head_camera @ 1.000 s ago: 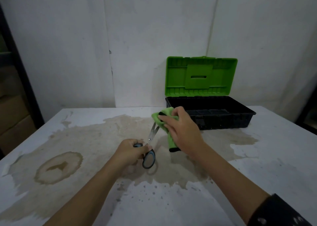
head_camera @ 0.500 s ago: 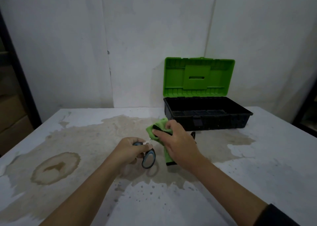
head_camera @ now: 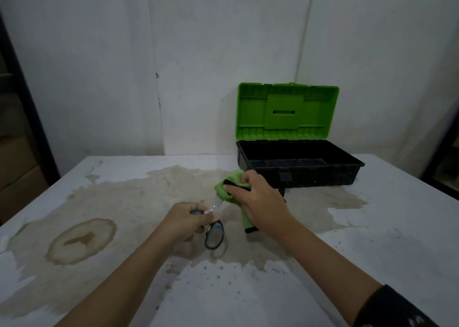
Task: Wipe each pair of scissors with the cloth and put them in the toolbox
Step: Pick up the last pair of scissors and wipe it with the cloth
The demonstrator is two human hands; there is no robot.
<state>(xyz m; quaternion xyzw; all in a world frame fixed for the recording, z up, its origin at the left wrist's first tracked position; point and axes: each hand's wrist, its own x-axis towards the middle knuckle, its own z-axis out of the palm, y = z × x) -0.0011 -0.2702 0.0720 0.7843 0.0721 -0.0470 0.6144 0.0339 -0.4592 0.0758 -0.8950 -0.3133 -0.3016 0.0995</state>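
**Wipe step in hand, first pair not yet stowed**

We hold the scissors (head_camera: 218, 225) just in front of the toolbox (head_camera: 298, 176), off its left front corner. Our left hand (head_camera: 188, 217) grips the handle end, and one loop hangs free below it. Our right hand (head_camera: 260, 200) is closed round the green cloth (head_camera: 227, 190), which is bunched over the blades. Only a short stretch of bare metal shows. The lid (head_camera: 285, 113) stands open. The toolbox interior is dark, and we can make out no scissors in it.

Judgement: wiping is under way. The next move calls for drawing the cloth off the tips, then carrying the pair back and right into the toolbox.
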